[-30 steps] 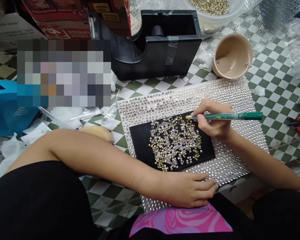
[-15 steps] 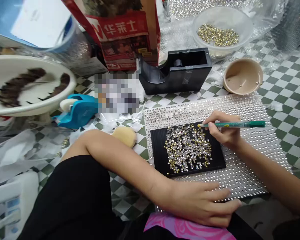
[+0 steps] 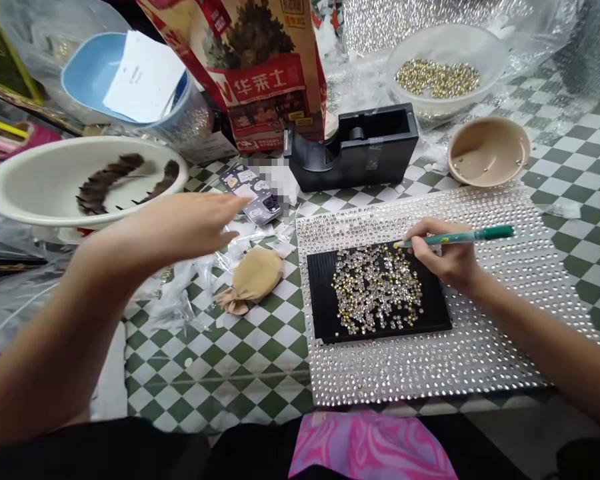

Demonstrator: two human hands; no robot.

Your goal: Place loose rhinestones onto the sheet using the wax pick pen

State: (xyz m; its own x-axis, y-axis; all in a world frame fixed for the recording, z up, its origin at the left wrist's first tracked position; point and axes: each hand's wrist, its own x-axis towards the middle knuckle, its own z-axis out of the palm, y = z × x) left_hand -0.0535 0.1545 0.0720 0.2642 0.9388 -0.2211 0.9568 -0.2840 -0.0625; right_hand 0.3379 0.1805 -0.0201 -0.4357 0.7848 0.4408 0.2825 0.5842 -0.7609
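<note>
- I have the loose clear rhinestones with gold backs (image 3: 375, 290) heaped in the middle of a flat black ridged tray (image 3: 323, 300). The heap is spread wider across than it is deep, along the tray's long left-right axis.
- My right hand (image 3: 443, 257) is the nearer one, resting just right of the far corner of the heap. Its fingers are clenched in a pen grip around a slim green pick-up pencil (image 3: 460, 235).
- I read the pencil's long axis as running nearly left-right, with its yellowish tip over the tray's far edge, just beyond the heap. I can't tell whether the tip is touching a stone.
- My left hand (image 3: 180, 223) is well left of the tray, open and released, with its fingers spread and holding nothing. Its fingertips point toward a small printed packet (image 3: 253, 193), which is partly blurred, and they appear not to touch it.
- A tan stocking pouch tied at the neck (image 3: 253, 280) lies below that hand, on green-and-white checked vinyl (image 3: 230, 380).
- The tray sits on a large silver sheet of rhinestone mesh (image 3: 460, 363).
- Beyond the sheet I can see a black tape dispenser (image 3: 375, 150), a beige bowl (image 3: 489, 152), and a clear plastic bowl (image 3: 447, 43) of gold studs (image 3: 437, 79).
- At far left is a white plastic basin (image 3: 30, 180) holding dark fringe strips (image 3: 107, 183).
</note>
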